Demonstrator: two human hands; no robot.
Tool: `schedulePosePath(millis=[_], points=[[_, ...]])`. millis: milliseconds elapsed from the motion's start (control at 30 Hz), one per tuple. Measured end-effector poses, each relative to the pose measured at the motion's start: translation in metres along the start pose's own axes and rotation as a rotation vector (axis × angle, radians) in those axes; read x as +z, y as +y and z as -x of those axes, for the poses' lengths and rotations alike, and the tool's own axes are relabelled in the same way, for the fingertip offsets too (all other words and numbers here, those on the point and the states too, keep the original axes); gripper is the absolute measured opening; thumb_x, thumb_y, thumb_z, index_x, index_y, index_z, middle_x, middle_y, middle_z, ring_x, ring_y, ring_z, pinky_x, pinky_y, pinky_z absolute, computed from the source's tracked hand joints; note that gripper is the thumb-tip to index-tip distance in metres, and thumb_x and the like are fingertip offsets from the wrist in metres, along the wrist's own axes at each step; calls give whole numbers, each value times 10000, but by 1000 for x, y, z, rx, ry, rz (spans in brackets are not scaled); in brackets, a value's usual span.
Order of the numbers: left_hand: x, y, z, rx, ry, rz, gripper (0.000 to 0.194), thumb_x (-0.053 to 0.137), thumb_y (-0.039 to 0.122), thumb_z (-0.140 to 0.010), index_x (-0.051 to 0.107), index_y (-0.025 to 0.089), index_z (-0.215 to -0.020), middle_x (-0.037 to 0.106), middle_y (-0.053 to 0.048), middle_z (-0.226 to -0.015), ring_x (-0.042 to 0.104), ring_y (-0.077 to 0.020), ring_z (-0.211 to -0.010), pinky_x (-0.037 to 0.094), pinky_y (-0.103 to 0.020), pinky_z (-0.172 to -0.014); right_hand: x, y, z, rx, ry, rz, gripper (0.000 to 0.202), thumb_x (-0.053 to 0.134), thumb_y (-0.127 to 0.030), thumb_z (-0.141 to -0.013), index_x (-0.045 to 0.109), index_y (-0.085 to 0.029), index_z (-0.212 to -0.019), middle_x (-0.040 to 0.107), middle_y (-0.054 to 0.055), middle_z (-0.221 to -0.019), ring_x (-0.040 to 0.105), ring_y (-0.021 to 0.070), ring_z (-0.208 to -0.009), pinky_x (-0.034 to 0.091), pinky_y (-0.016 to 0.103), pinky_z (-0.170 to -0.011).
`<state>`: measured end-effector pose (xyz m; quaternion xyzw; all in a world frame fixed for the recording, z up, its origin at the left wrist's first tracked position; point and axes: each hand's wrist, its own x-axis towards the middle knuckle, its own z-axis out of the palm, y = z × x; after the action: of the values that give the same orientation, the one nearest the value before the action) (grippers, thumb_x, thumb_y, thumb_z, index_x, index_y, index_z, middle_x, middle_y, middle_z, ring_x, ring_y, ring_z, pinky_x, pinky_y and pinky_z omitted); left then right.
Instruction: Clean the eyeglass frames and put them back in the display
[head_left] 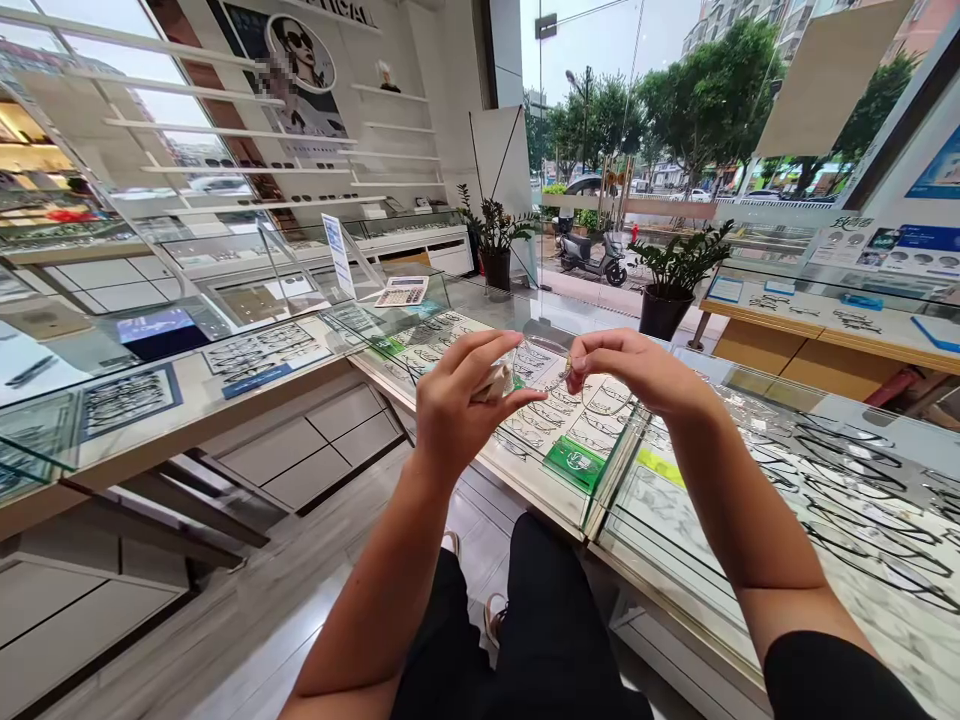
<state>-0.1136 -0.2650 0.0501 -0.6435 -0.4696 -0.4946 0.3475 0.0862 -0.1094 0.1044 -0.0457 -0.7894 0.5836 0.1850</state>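
I hold a pair of thin-rimmed glasses (592,392) up in front of me over a glass display counter (675,500). My right hand (637,370) pinches the frame at its left side. Pressed against one lens is a small beige cloth (493,383), held between the thumb and fingers of my left hand (457,410). The clear lenses are hard to make out against the rows of spectacle frames lying under the counter glass. My legs in black trousers show below.
Glass counters full of glasses wrap around on the left and right. A calculator (401,291) and a sign stand (339,252) sit on the far counter. Two potted plants (675,275) stand by the shop window. A scooter (592,255) is parked outside.
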Motion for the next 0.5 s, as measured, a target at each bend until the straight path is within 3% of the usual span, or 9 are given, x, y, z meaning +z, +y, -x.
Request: schedulePosePath(millis=[133, 233, 367, 500], points=[[0, -2, 1, 6, 40, -71, 569, 896, 560, -868, 751, 262, -1330, 826, -97, -1221, 816, -263, -1088, 694, -402, -955, 4, -1, 5, -109, 47, 145, 256, 749, -439, -970, 735, -199, -883, 763, 34, -908, 686, 184, -902, 517, 355, -888], [-2, -4, 2, -15, 82, -79, 564, 912, 556, -855, 759, 274, -1319, 825, -91, -1214, 808, -262, -1085, 691, -410, -963, 6, -3, 8, -254, 193, 249, 276, 753, -479, -999, 740, -204, -986, 753, 39, -978, 671, 183, -934, 519, 347, -889], [-10, -9, -3, -119, 140, -105, 562, 938, 551, -829, 764, 326, -1313, 808, -63, -1165, 775, -244, -1047, 668, -397, -936, 1, -5, 11, -415, 420, 347, 284, 709, -505, -1034, 723, -225, -1078, 755, 54, -1081, 690, 197, -1015, 541, 374, -974], [-16, -13, -11, -238, 209, -126, 534, 944, 583, -805, 783, 349, -1257, 793, -46, -1091, 758, -264, -1023, 640, -425, -908, -5, -6, 14, -431, 484, 536, 413, 750, -569, -988, 712, -269, -1269, 741, 88, -1320, 696, 257, -1193, 551, 455, -1092]])
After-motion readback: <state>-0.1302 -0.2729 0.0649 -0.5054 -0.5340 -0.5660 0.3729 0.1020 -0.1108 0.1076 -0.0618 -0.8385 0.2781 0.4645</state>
